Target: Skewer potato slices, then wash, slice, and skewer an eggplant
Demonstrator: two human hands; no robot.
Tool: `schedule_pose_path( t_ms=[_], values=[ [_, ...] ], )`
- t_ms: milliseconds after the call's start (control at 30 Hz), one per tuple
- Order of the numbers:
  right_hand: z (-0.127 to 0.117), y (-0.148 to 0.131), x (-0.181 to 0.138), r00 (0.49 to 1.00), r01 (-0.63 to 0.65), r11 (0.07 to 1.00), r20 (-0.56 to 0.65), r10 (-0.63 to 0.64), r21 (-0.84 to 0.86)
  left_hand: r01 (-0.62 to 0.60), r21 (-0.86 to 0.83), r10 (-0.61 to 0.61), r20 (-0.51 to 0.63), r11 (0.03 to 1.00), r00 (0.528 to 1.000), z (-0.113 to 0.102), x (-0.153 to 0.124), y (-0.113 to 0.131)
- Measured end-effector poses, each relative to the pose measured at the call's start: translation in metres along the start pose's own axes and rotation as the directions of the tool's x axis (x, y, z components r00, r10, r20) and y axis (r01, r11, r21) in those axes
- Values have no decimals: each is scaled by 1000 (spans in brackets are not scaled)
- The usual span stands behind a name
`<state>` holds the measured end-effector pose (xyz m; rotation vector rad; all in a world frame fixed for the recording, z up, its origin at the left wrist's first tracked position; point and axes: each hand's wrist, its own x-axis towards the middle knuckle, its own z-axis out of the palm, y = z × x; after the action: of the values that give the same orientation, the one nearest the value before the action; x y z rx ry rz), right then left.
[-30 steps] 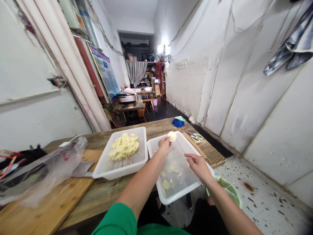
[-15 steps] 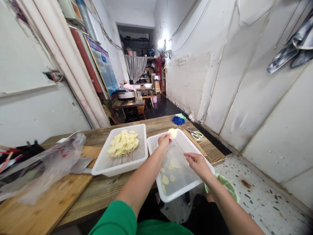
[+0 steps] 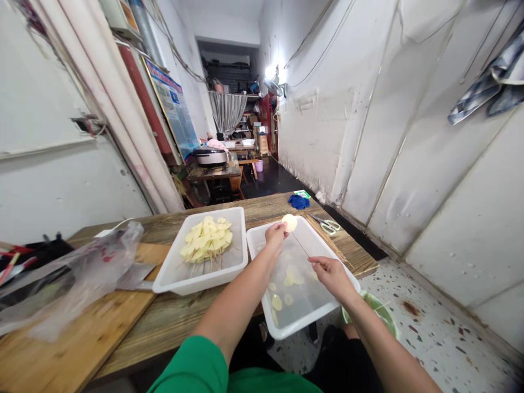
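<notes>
Left hand (image 3: 276, 236) pinches a round potato slice (image 3: 289, 222), just above the middle of the frame. I see my right hand (image 3: 332, 275) gripping a thin stick (image 3: 301, 244) that reaches up to the slice. Both hands hang over a white tray (image 3: 307, 319) of water. Another tray (image 3: 196, 284), with a pile of slices, sits just left of it.

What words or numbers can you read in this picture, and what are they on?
Poster: it has writing, but it is too blurred to read.
Green packet beside the blue cloth: any print is too small to read.
Nothing else shows words or numbers, so no text can be quoted.
</notes>
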<state>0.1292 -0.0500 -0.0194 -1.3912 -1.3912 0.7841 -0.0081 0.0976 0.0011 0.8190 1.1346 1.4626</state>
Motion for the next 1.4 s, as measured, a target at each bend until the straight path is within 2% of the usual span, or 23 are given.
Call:
schedule_pose_path(
  t_ms=[233,400,567,800,967,1400],
  values=[
    [1,3,0,1000,19,1000,-4,-19,0,-89,72,84,64,993,994,-1,-3,0],
    [2,3,1,1000,10,999,9,-10,-40,-98,98,86,122,990,989,-1,-8,0],
    [1,2,0,999,19,997,-34,-22,-71,-36,97,15,210,995,978,5,-17,-4],
    [1,2,-2,997,36,998,-67,-40,-58,127,4,-125,194,992,973,6,-21,5],
    [1,2,-1,999,27,999,-41,-28,-23,145,-63,-127,227,987,966,3,-22,13],
    [0,5,-1,999,37,998,7,-37,42,281,-187,-263,116,941,958,4,-15,20]
  ],
)
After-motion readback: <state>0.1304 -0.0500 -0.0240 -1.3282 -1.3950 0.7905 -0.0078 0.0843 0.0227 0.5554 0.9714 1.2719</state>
